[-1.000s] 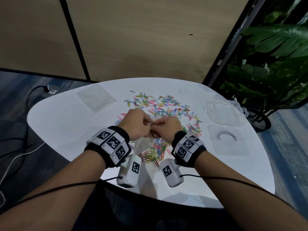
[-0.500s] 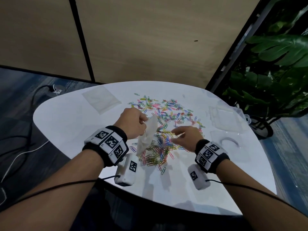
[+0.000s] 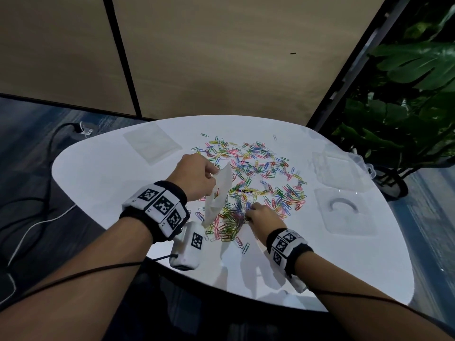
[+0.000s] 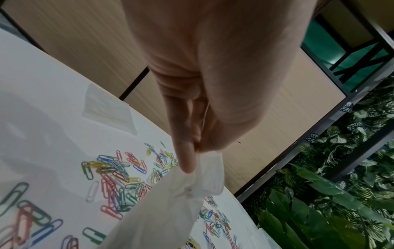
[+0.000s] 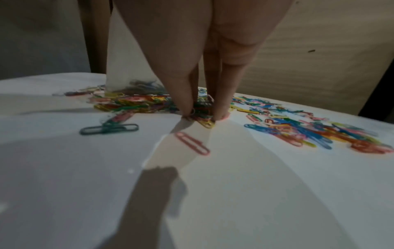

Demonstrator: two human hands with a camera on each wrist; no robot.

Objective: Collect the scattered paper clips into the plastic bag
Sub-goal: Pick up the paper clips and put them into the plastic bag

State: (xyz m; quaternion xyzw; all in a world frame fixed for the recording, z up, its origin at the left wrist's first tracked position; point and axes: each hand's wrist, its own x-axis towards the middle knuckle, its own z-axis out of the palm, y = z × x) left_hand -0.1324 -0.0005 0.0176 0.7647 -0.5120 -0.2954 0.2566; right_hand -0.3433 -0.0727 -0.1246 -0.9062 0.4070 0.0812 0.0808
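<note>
The left hand (image 3: 197, 175) pinches the plastic bag (image 3: 219, 195) by its top edge. The right hand (image 3: 262, 215) fingertips (image 5: 187, 109) are apart, pressing into the paper clips (image 3: 258, 175) on the white table (image 3: 98, 173).

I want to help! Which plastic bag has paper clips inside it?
The plastic bag your left hand holds up by its top. A few clips show inside it. The other bag lies flat at the table's far left.

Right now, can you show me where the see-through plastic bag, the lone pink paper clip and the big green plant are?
see-through plastic bag (image 3: 222, 185), head view, upper side panel.
lone pink paper clip (image 5: 192, 142), right wrist view, middle of loop.
big green plant (image 3: 418, 62), head view, large top leaf.
</note>
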